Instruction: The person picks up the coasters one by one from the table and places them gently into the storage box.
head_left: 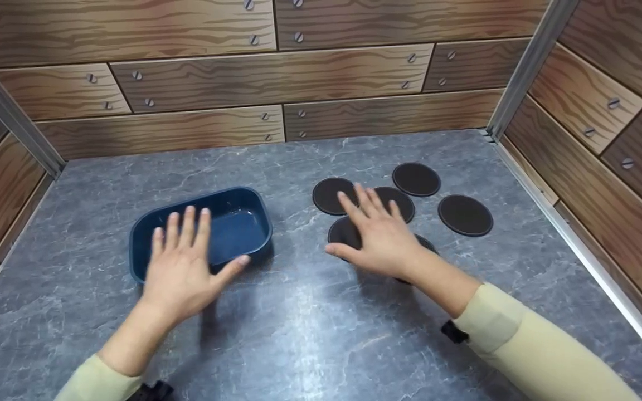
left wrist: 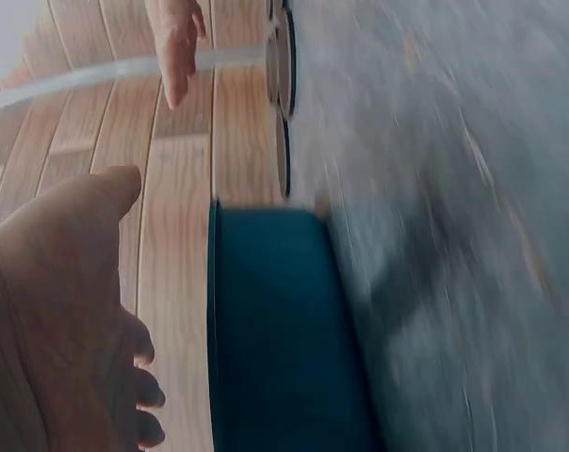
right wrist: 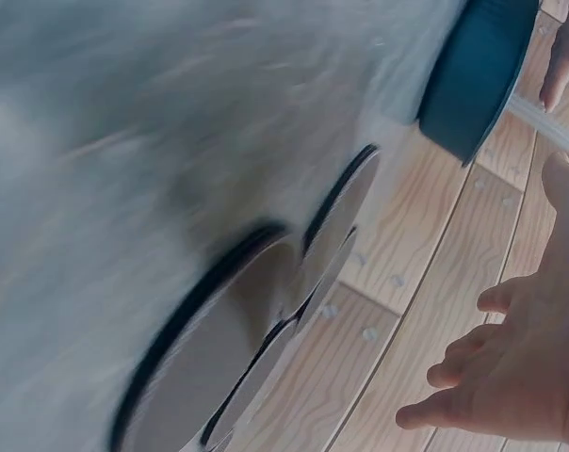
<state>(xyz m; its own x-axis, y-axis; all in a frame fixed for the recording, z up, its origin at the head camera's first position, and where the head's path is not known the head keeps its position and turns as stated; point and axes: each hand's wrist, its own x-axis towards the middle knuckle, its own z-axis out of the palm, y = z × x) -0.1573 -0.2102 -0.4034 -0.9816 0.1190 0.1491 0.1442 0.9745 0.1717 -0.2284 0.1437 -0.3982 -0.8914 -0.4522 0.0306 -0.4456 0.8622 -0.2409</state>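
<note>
A blue rectangular tub (head_left: 237,234) with rounded corners stands on the left of the grey marbled tabletop. Over its near side hovers my left hand (head_left: 181,275), palm down, fingers straight and spread, holding nothing. Several round dark brown coasters with stitched edges lie flat on the right. One coaster (head_left: 465,215) is farthest right, another (head_left: 416,179) at the back, a third (head_left: 332,196) at the left of the group. My right hand (head_left: 382,236), fingers spread, is above the group and partly hides some of them. In the right wrist view a gap shows between that hand and the coasters (right wrist: 209,358).
Wood-patterned panels (head_left: 276,78) wall in the table at the back and both sides. Metal strips (head_left: 521,72) run along the corners and the right edge. Bare tabletop (head_left: 293,312) lies between the tub and the coasters and in front of them.
</note>
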